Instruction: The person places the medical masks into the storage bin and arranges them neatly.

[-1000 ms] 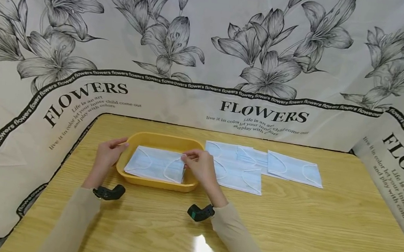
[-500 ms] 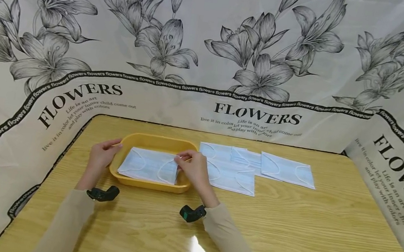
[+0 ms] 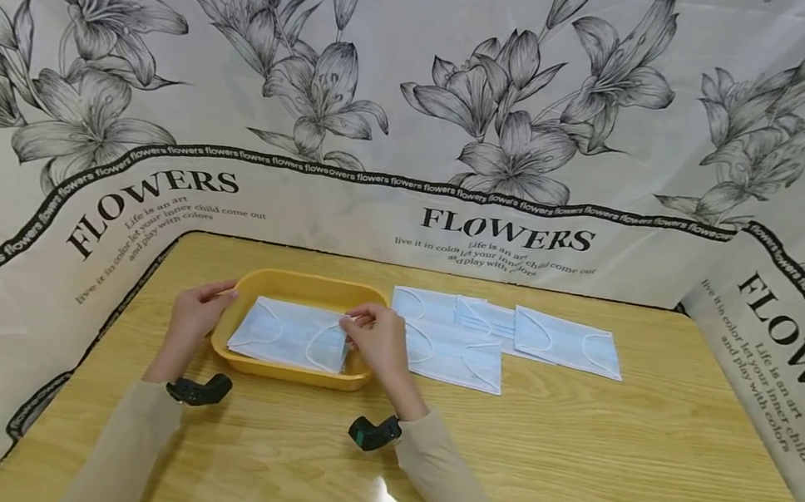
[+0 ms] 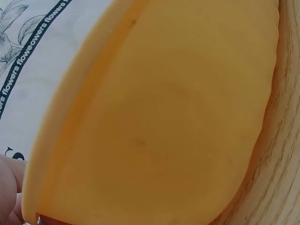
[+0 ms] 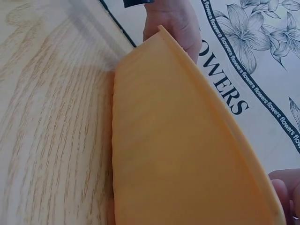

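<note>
Across the tray [image 3: 233, 341], left to right: left hand [image 3: 194, 313] w/ relaxed fingers touching the left rim, mask [image 3: 290, 333] lying inside w/ long axis left-right, right hand [image 3: 378, 340] pinching its right end; spare masks [image 3: 504, 343] further right on table [image 3: 573, 456]

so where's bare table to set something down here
Bare wood runs along the near edge of the table and over its right side, beyond the loose masks. It is crowded at back left: the yellow tray with a mask, left hand, right hand.
</note>
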Demonstrator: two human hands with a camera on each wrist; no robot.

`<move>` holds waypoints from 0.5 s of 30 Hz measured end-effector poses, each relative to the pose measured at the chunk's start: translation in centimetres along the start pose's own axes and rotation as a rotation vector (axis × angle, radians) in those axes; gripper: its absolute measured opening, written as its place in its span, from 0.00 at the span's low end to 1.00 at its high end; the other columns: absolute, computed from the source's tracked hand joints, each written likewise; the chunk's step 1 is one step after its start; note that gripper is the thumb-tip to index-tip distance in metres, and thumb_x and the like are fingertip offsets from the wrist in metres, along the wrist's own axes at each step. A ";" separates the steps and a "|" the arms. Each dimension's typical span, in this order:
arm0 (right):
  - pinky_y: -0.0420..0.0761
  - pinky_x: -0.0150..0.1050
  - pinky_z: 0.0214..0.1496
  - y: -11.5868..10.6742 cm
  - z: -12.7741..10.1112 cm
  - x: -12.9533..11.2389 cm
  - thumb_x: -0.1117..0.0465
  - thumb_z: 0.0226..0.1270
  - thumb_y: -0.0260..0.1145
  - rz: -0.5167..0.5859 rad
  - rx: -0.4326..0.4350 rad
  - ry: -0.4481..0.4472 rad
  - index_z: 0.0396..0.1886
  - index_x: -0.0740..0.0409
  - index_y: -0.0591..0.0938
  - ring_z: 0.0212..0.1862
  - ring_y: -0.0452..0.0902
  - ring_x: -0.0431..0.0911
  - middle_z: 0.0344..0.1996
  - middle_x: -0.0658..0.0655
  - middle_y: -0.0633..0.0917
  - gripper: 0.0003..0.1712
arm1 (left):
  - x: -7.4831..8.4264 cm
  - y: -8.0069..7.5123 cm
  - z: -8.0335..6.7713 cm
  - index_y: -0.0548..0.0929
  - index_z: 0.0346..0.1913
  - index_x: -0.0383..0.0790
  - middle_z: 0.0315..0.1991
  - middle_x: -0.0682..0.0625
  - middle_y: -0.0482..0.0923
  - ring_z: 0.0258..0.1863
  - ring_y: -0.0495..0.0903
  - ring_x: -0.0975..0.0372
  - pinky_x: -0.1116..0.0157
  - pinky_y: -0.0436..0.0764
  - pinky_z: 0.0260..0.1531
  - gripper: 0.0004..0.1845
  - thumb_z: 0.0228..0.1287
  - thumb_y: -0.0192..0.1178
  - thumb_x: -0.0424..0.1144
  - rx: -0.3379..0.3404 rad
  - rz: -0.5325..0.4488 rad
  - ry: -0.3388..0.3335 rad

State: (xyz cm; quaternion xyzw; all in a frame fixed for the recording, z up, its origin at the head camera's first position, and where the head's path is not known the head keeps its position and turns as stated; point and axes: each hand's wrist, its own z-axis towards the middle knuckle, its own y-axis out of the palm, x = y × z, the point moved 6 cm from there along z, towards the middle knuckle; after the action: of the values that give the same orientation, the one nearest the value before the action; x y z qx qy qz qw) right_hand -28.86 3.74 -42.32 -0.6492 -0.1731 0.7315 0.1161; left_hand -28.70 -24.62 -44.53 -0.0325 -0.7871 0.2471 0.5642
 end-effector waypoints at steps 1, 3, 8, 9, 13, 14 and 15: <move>0.78 0.31 0.21 0.0 0.0 0.0 0.64 0.60 0.70 -0.004 0.003 -0.001 0.35 0.63 0.86 0.23 0.83 0.56 0.23 0.59 0.84 0.07 | -0.1 0.0 0.0 0.75 0.65 0.43 0.56 0.40 0.75 0.36 0.74 0.68 0.76 0.74 0.28 0.24 0.70 0.55 0.47 0.001 0.001 -0.002; 0.78 0.31 0.21 0.1 -0.1 -0.1 0.64 0.60 0.70 -0.019 0.010 -0.007 0.35 0.64 0.86 0.23 0.83 0.54 0.22 0.59 0.83 0.07 | -0.2 -0.1 -0.1 0.75 0.65 0.43 0.56 0.40 0.75 0.34 0.73 0.70 0.76 0.74 0.28 0.24 0.70 0.55 0.48 -0.001 -0.001 -0.001; 0.78 0.31 0.20 0.3 -0.1 -0.3 0.64 0.59 0.71 -0.038 0.028 -0.014 0.35 0.63 0.85 0.20 0.82 0.49 0.23 0.58 0.83 0.07 | 0.0 -0.2 -0.1 0.75 0.65 0.42 0.56 0.40 0.75 0.33 0.74 0.72 0.76 0.75 0.28 0.24 0.70 0.55 0.48 -0.003 -0.002 0.018; 0.78 0.31 0.20 0.3 -0.1 -0.3 0.64 0.59 0.71 -0.040 0.031 -0.009 0.35 0.63 0.85 0.20 0.82 0.49 0.23 0.58 0.83 0.07 | 0.0 -0.2 -0.2 0.75 0.65 0.42 0.56 0.40 0.75 0.33 0.74 0.72 0.76 0.75 0.28 0.24 0.70 0.55 0.48 -0.002 -0.001 0.019; 0.78 0.31 0.20 0.4 -0.1 -0.1 0.64 0.59 0.71 -0.039 0.035 -0.004 0.36 0.63 0.85 0.19 0.80 0.45 0.24 0.57 0.83 0.07 | 0.0 -0.1 -0.2 0.75 0.65 0.42 0.54 0.41 0.75 0.33 0.74 0.72 0.76 0.76 0.28 0.24 0.70 0.55 0.48 -0.007 -0.007 0.009; 0.78 0.31 0.20 0.4 -0.1 -0.1 0.64 0.59 0.71 -0.039 0.036 -0.004 0.36 0.63 0.85 0.19 0.80 0.44 0.24 0.57 0.83 0.07 | 0.0 -0.1 -0.2 0.75 0.65 0.42 0.54 0.42 0.76 0.33 0.74 0.72 0.76 0.76 0.29 0.24 0.70 0.55 0.48 -0.008 -0.008 0.007; 0.78 0.31 0.20 0.4 -0.1 0.0 0.64 0.59 0.71 -0.039 0.037 -0.003 0.36 0.62 0.85 0.19 0.80 0.43 0.24 0.57 0.83 0.07 | 0.0 0.0 -0.2 0.75 0.65 0.42 0.53 0.42 0.76 0.33 0.74 0.72 0.76 0.76 0.29 0.24 0.70 0.55 0.48 -0.009 -0.010 0.004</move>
State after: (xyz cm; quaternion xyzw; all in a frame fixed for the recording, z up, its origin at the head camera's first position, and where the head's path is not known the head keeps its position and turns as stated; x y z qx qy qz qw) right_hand -28.77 3.37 -42.46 -0.6425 -0.1725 0.7330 0.1422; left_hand -28.49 -24.54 -44.44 -0.0316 -0.7872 0.2405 0.5669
